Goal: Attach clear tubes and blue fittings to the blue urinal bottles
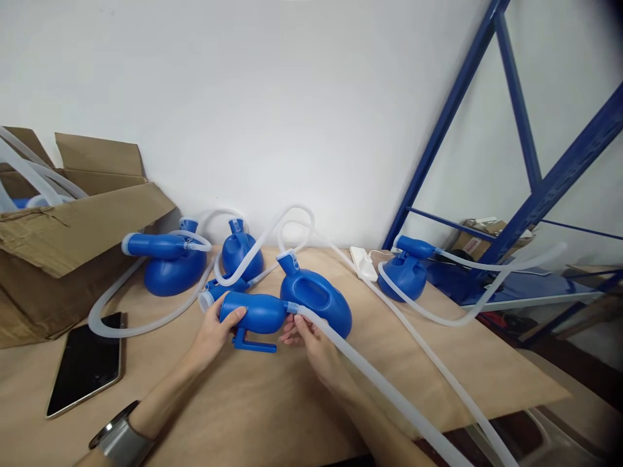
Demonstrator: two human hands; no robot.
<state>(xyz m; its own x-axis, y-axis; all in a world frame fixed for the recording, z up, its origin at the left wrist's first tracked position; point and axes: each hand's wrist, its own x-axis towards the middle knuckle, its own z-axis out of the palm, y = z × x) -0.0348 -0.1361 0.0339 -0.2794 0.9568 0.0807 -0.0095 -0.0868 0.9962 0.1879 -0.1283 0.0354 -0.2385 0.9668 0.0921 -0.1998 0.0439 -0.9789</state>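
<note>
My left hand (217,331) is wrapped round the wide end of a blue plastic urinal funnel (260,312), which lies sideways above the table with its flat handle pointing down. At the funnel's narrow neck, my right hand (314,340) pinches the end of a translucent hose (370,373). The hose is on the neck and runs off to the lower right. Right behind my hands a blue urinal bottle (318,298) rests on the table, its spout tilted up to the left. Some fingers of my left hand are hidden behind the funnel.
More blue bottles with hoses stand at the left (175,272), middle (242,250) and right (403,279). An open cardboard box (87,240) holds hoses. A black tablet (90,363) lies at left. A white power strip (363,264) sits by the wall; a blue metal rack (452,104) rises at right.
</note>
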